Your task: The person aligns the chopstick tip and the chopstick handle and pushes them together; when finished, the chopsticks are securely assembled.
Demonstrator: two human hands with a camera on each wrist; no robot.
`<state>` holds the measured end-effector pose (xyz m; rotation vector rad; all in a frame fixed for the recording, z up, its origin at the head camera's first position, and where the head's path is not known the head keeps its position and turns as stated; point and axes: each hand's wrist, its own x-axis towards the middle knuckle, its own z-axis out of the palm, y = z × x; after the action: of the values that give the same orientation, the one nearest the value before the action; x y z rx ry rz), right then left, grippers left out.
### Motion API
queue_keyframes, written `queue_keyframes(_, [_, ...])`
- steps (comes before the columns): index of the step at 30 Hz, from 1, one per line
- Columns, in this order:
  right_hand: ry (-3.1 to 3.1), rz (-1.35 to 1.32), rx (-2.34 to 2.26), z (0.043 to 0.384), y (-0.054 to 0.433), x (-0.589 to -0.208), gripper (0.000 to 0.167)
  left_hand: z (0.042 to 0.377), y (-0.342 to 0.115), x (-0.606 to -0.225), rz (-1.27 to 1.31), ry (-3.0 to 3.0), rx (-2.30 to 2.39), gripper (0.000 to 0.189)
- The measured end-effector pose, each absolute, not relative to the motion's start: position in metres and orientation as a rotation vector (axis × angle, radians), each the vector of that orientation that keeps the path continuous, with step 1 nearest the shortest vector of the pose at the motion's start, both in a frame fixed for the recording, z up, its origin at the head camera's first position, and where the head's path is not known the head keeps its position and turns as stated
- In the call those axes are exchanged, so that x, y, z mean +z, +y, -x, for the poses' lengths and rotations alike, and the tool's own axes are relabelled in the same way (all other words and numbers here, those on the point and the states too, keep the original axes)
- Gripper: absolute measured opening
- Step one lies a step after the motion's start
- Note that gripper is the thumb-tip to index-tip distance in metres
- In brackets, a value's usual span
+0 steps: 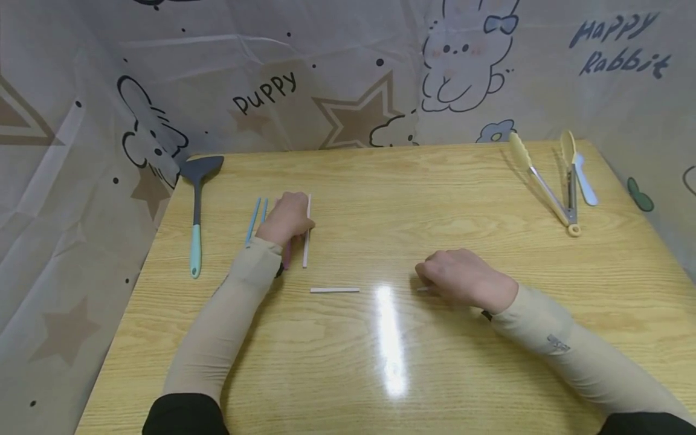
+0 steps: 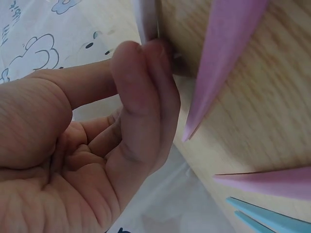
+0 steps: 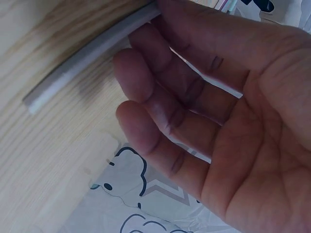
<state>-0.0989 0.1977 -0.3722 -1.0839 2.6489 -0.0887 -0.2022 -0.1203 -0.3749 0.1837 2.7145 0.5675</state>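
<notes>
My left hand is at the far left of the table, its thumb and fingertips pinching a slim white strip. The top of that strip shows beyond the fingertips in the left wrist view. Beside it lie pink strips, partly covered by the hand in the head view, and two light blue strips. My right hand is low over the table at centre right. It pinches one end of another white strip between thumb and index finger, the other fingers loosely bent. Between the hands lies a short white strip.
A dark turner with a mint handle lies at the left edge. Spread tongs with cream tips and a light blue utensil lie at the back right. Printed cloth hangs behind the wooden table.
</notes>
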Motion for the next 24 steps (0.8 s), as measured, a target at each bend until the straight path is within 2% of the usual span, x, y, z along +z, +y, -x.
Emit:
queue_keyframes(15, [2.651,1.126,-0.099,0.1,0.198,-0.377,0.027,0.194,-0.122,-0.373,-0.195,2.744,0.58,0.032])
queue_keyframes(20, [2.666,1.158,-0.103,0.1,0.199,-0.378,0.027,0.176,-0.111,-0.363,-0.534,2.765,0.558,0.02])
queue_keyframes(24, [2.682,1.184,-0.105,0.1,0.198,-0.378,0.031,0.157,-0.098,-0.357,-0.826,2.621,0.549,0.026])
